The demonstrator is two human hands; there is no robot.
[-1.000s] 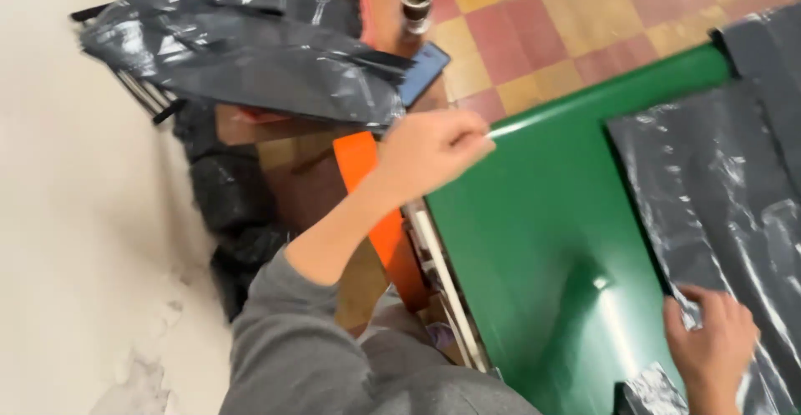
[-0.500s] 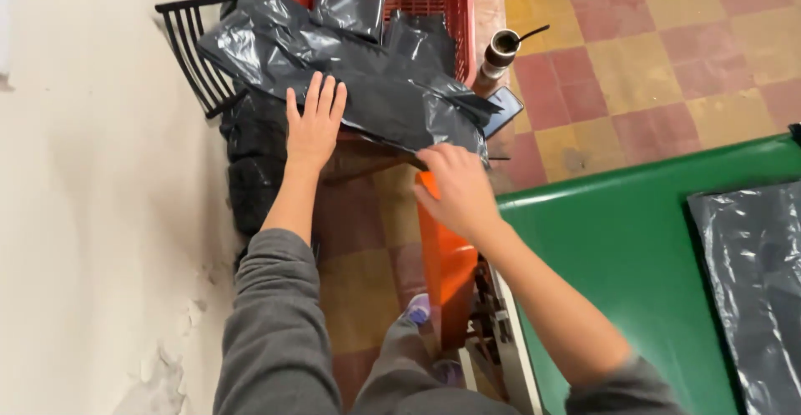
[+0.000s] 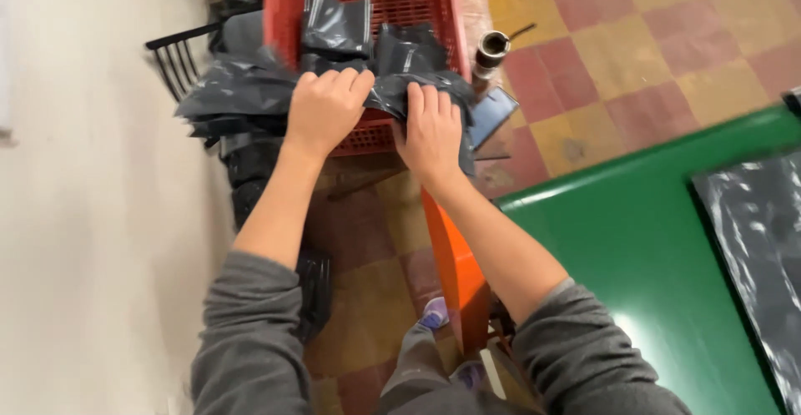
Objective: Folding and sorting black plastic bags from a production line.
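Pressing down with both hands on a heap of dark grey plastic bags (image 3: 250, 90) spilling over the near rim of a red plastic crate (image 3: 288, 15). Left hand (image 3: 324, 108) lying knuckles-up with fingers curled, bunching the film under the fingertips; seeming to grip a fold, though the underside staying hidden. Right hand (image 3: 432, 131) lying flatter, fingers only slightly bent and spread over the bag edge, pinning it against the crate's front wall rather than closing round it. Judging both placed so to keep the slippery film from sliding off the rim.

Hanging loose to the left, well beyond the crate. More bags lying deeper inside, 1 standing folded and upright (image 3: 336, 23).

Crowding the spot: black slatted chair (image 3: 171, 60) just left of the crate, partly under the overhang. Metal cylinder (image 3: 491, 52) standing just right of the crate on the chequered tile floor (image 3: 651, 56). Orange upright panel (image 3: 455, 273) rising between the forearms and the green table (image 3: 634, 256). Another dark plastic sheet (image 3: 755, 240) lying on the table, well apart from the hands.
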